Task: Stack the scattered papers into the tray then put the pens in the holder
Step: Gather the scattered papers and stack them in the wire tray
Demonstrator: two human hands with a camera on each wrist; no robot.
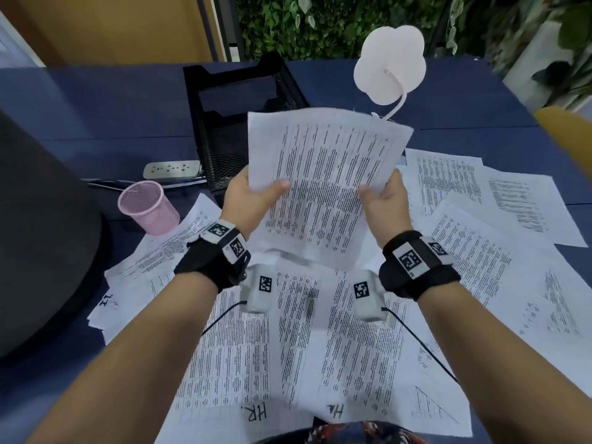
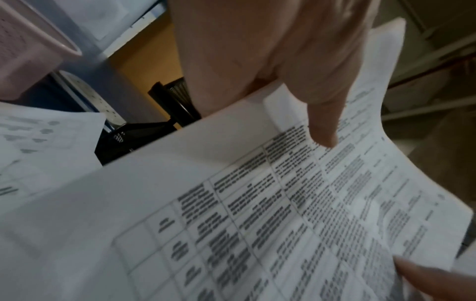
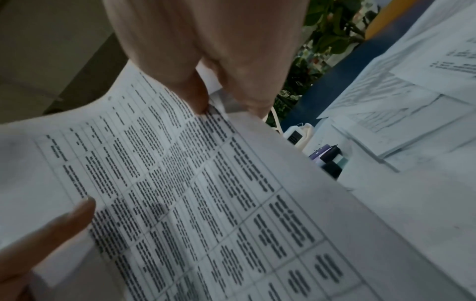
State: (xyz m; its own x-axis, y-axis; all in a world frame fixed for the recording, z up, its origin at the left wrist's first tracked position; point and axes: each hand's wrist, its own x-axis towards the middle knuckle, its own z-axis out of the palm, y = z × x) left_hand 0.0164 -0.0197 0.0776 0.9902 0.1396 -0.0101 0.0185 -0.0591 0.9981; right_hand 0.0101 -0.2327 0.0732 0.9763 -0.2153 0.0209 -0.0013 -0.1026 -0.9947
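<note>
Matt paper sheets [image 1: 320, 187]; black mesh tray [image 1: 230, 123], prob. metal.

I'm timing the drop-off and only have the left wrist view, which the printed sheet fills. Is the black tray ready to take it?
Observer: In the head view the black mesh tray stands just beyond the held sheet, and no paper shows in it.
Operator: Whose fingertip is at my lower right?
Observer: The right hand. It pinches the sheet's right edge, thumb on top, as the left hand does on the left edge.
Operator: How much is left to collect?
Observer: Many scattered sheets lie overlapping on the blue table, under the forearms and out to the right.
</note>
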